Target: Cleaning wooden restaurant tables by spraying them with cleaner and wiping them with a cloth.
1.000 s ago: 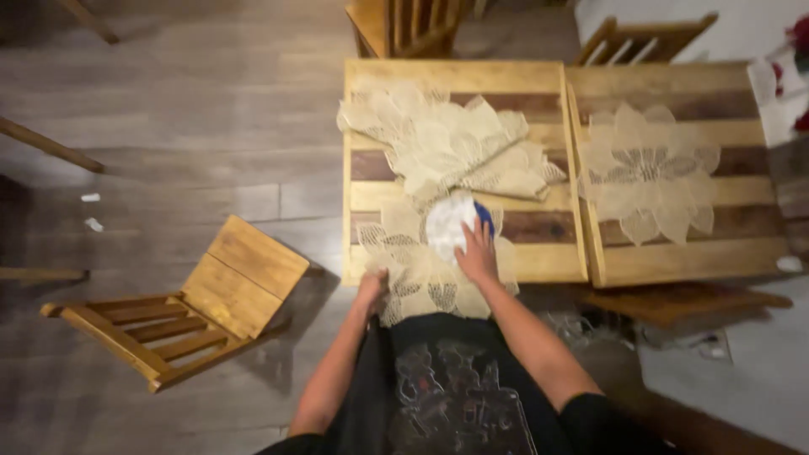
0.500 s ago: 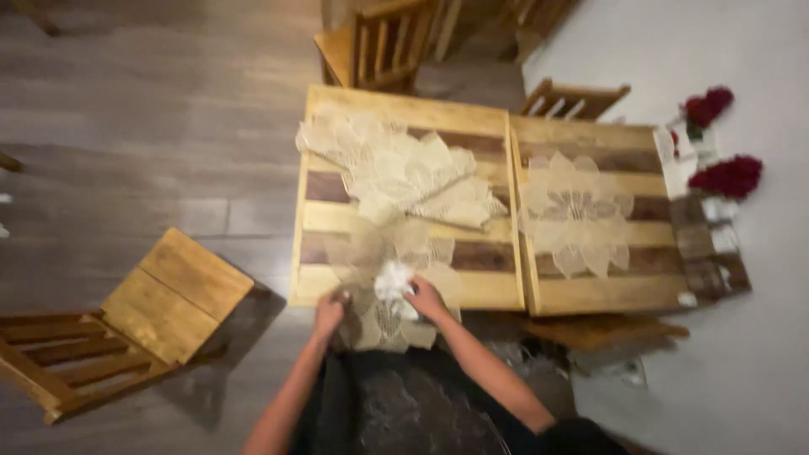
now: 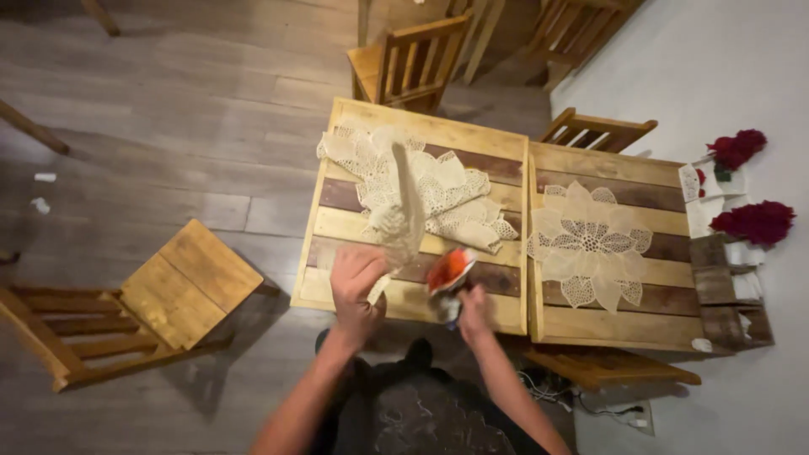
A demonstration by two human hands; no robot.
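Head camera, looking straight down at a person's two bare forearms and a pair of wooden slatted tables pushed side by side.

The left hand [image 3: 357, 282] is closed in a fist around the bottom of a cream lace placemat [image 3: 402, 215], which it holds lifted so the cloth hangs bunched and folded lengthwise above the near edge of the left table [image 3: 337, 226]. The right hand [image 3: 472, 310] is curled around a crumpled cloth [image 3: 447, 274] that looks orange-red and white; its exact make is blurred. This hand sits just beside the table's front edge, close to the left hand but apart from it.

Behind the lifted placemat, a loose heap of more lace placemats [image 3: 438, 192] lies on the left table, overlapping one another. On the right table [image 3: 624, 164] a single leaf-patterned lace placemat [image 3: 592, 244] lies spread flat.

At the far right, against a white wall, stand pale vases [image 3: 704, 190] holding dark red flowers [image 3: 752, 221], with a second bunch above them.

A wooden chair [image 3: 126, 307] lies tipped over on the grey plank floor [image 3: 168, 118] to the left. An upright chair [image 3: 413, 63] stands at the far side of the left table, and another chair back [image 3: 598, 133] shows behind the right table.
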